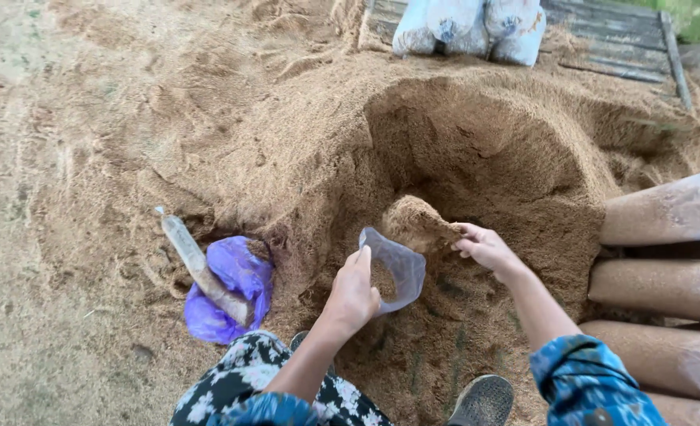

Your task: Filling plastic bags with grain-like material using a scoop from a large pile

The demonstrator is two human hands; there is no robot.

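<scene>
My left hand (353, 293) grips the rim of a clear plastic bag (393, 270) and holds its mouth open; a little brown sawdust lies inside. My right hand (484, 247) is just to the right of the bag, cupped around a clump of sawdust (415, 223) that sits over the bag's mouth. Both hands hover above the hollow dug into a large sawdust pile (476, 150).
Several filled clear bags of sawdust (665, 288) lie stacked at the right. A purple plastic bag (235, 288) with a long filled tube (196, 264) on it lies at the left. White sacks (468, 28) rest on wooden planks (626, 39) beyond the pile. My shoe (484, 401) is below.
</scene>
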